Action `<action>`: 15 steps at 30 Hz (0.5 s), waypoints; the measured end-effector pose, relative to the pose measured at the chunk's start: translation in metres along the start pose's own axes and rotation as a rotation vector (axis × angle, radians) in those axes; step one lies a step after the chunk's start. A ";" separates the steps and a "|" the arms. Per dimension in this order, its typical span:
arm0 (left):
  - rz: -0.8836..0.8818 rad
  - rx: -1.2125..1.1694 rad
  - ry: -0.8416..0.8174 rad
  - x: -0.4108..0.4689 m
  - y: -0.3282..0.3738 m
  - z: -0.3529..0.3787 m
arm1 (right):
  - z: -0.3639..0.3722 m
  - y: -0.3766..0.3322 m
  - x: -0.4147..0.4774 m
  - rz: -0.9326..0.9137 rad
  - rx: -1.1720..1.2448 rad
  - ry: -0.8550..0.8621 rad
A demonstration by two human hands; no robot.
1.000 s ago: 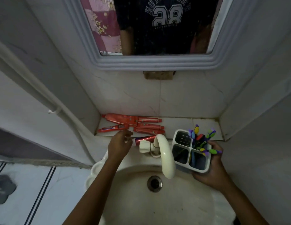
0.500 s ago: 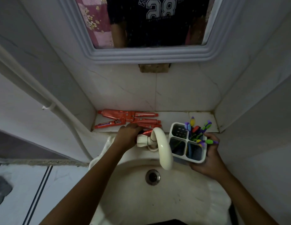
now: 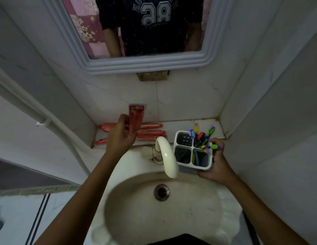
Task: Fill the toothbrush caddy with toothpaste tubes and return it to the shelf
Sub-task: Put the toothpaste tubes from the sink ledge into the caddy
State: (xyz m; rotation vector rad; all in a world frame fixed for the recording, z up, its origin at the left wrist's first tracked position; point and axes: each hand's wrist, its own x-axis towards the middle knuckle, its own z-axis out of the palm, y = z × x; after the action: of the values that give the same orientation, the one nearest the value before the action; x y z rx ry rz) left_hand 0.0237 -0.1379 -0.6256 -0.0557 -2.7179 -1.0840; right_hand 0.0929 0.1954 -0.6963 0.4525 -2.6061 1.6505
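Observation:
My left hand (image 3: 119,137) holds a red toothpaste tube (image 3: 135,119) upright above the shelf, its flat crimped end up. Several more red tubes (image 3: 150,132) lie side by side on the white tiled shelf (image 3: 205,124) behind the sink. My right hand (image 3: 217,166) grips a white four-compartment toothbrush caddy (image 3: 192,150) over the sink's right rim. Colourful toothbrushes (image 3: 202,136) stick out of the caddy's far right compartment. The other compartments look dark; I cannot make out a tube in them.
A cream curved faucet (image 3: 166,154) rises between my hands, close to the caddy's left side. The basin (image 3: 154,218) with its drain (image 3: 161,191) lies below. Tiled walls close in on both sides. A framed mirror (image 3: 147,64) hangs above, and a white pipe (image 3: 53,124) runs down the left wall.
My left hand closed on a tube lying on the shelf and lifted it upright above the others. The caddy in my right hand stayed about where it was.

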 end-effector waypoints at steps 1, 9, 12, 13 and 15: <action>-0.048 -0.176 -0.065 0.004 0.020 -0.001 | 0.000 0.000 0.000 -0.006 0.002 -0.004; -0.019 -0.441 -0.612 0.033 0.101 0.040 | 0.001 0.012 0.000 -0.003 -0.009 -0.040; 0.032 -0.448 -0.604 0.040 0.107 0.055 | -0.002 0.009 0.001 -0.007 0.002 -0.039; 0.022 -0.445 -0.594 0.042 0.109 0.058 | -0.003 0.008 0.001 -0.008 0.005 -0.038; -0.001 -0.386 -0.594 0.043 0.111 0.061 | -0.004 0.007 0.001 -0.003 0.008 -0.035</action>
State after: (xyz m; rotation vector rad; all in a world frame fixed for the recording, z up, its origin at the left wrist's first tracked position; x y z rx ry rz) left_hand -0.0168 -0.0175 -0.5847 -0.5116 -2.9290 -1.8212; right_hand 0.0901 0.2016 -0.7004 0.4900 -2.6232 1.6676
